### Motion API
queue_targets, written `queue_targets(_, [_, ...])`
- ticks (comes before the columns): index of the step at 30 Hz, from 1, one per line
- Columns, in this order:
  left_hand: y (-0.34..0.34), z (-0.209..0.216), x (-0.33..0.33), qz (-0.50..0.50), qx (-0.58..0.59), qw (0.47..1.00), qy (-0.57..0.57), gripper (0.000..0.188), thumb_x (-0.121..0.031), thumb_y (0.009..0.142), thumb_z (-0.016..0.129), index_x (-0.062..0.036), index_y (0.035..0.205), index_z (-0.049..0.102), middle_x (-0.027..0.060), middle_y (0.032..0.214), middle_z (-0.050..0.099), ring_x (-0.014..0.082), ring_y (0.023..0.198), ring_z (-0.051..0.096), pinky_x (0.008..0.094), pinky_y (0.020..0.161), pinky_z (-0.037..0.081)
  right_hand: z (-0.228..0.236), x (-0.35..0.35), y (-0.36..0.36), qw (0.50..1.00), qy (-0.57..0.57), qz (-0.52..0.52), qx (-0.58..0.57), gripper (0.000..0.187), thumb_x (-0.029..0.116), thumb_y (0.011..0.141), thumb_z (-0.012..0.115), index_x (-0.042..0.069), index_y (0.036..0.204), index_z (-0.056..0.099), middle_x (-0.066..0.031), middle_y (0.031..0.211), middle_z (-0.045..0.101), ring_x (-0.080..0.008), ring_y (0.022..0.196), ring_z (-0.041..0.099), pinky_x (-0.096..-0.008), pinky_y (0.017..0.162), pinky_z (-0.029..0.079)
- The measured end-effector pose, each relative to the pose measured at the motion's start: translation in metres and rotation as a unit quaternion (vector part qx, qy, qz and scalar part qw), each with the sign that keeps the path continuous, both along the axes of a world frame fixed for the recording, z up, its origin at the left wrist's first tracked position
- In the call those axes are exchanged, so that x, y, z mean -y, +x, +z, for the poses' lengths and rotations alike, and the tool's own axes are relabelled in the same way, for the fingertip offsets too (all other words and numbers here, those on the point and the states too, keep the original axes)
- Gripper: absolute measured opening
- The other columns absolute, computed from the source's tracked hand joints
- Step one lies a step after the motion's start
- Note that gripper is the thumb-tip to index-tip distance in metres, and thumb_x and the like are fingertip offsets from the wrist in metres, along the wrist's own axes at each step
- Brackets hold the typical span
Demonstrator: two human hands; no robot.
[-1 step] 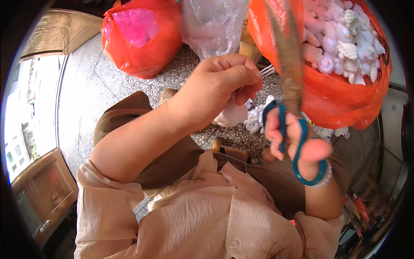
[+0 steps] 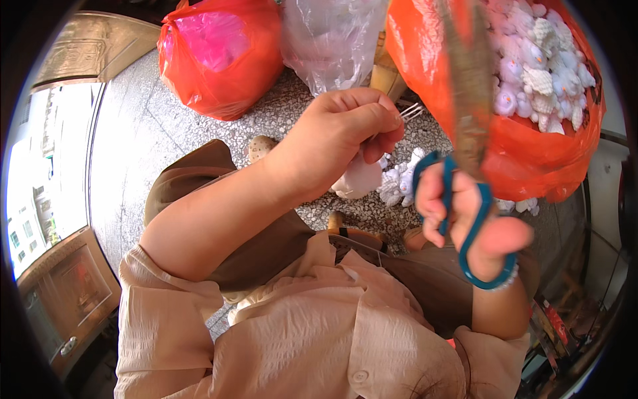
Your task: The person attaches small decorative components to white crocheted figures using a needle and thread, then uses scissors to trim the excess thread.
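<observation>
So the floor point(image 2: 219, 136) here is grey-and-white speckled stone, pretty washed out by glare on the left. Sitting on it: a bulging orange-red plastic bag point(image 2: 256, 73) with pink showing, a see-through plastic bag point(image 2: 332, 50), a big open orange-red plastic bag point(image 2: 531, 159), plus a little heap of white bumpy-textured pieces point(image 2: 401, 185).

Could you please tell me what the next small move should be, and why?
Probably ease the scissors in the right hand leftward to the white strands: the left hand pinches these with their ends sticking out, and the scissors appear apart from them.
</observation>
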State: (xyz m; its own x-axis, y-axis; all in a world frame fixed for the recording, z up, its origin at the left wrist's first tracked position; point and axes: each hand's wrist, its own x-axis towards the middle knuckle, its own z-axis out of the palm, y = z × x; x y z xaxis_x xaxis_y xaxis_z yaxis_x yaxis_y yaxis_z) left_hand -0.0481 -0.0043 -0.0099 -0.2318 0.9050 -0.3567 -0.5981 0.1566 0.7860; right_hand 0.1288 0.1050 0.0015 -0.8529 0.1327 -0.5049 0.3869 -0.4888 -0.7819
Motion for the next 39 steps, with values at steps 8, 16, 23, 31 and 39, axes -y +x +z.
queue_targets(8, [-0.005, -0.010, 0.002, 0.016, 0.064, 0.998, -0.020, 0.014, -0.010, 0.089, 0.046, -0.0020, 0.082, 0.055, 0.0060, 0.078, 0.057, 0.0119, 0.065, 0.048, 0.0240, 0.062, 0.040, 0.026, -0.054, -0.025, 0.874, 0.461, -0.126, 0.085, 0.031, 0.024, 0.086, 0.059, 0.000, 0.105, 0.055, 0.0049, 0.071, 0.042, -0.0020, 0.049, 0.033, -0.0185, 0.043, 0.025])
queue_targets(16, [0.013, -0.018, -0.003, -0.058, 0.159, 0.985, -0.034, 0.015, -0.009, 0.090, 0.047, 0.0016, 0.086, 0.057, 0.0103, 0.083, 0.060, 0.0173, 0.069, 0.055, 0.0295, 0.067, 0.045, -0.029, -0.162, -0.044, 0.846, 0.474, -0.244, 0.009, 0.026, 0.018, 0.080, 0.063, 0.001, 0.100, 0.065, 0.0008, 0.078, 0.065, -0.0045, 0.067, 0.056, -0.0211, 0.060, 0.044])
queue_targets(23, [0.024, -0.050, -0.007, -0.119, 0.044, 0.987, -0.099, 0.015, -0.010, 0.088, 0.052, 0.0026, 0.084, 0.059, 0.0093, 0.080, 0.062, 0.0167, 0.072, 0.060, 0.0290, 0.068, 0.047, -0.045, -0.142, -0.064, 0.460, 0.884, -0.049, 0.066, 0.018, 0.015, 0.079, 0.058, 0.001, 0.087, 0.063, -0.0180, 0.083, 0.063, -0.0366, 0.080, 0.060, -0.0427, 0.069, 0.048])
queue_targets(31, [0.039, -0.059, 0.012, -0.145, 0.098, 0.972, -0.158, 0.012, -0.007, 0.087, 0.052, 0.0019, 0.084, 0.060, 0.0094, 0.080, 0.062, 0.0166, 0.074, 0.060, 0.0290, 0.072, 0.048, -0.014, -0.031, -0.029, 0.775, 0.603, 0.057, -0.182, 0.016, -0.004, 0.082, 0.053, -0.002, 0.095, 0.062, -0.0118, 0.084, 0.060, -0.0191, 0.073, 0.059, -0.0273, 0.067, 0.047])
queue_targets(39, [0.047, -0.056, 0.017, -0.183, 0.106, 0.964, -0.160, 0.011, -0.007, 0.087, 0.053, 0.0017, 0.085, 0.060, 0.0080, 0.082, 0.063, 0.0149, 0.074, 0.061, 0.0268, 0.071, 0.048, -0.043, -0.010, 0.032, 0.898, 0.427, 0.077, -0.064, 0.029, -0.002, 0.076, 0.064, 0.001, 0.105, 0.060, -0.0102, 0.094, 0.060, -0.0191, 0.076, 0.060, -0.0287, 0.067, 0.049])
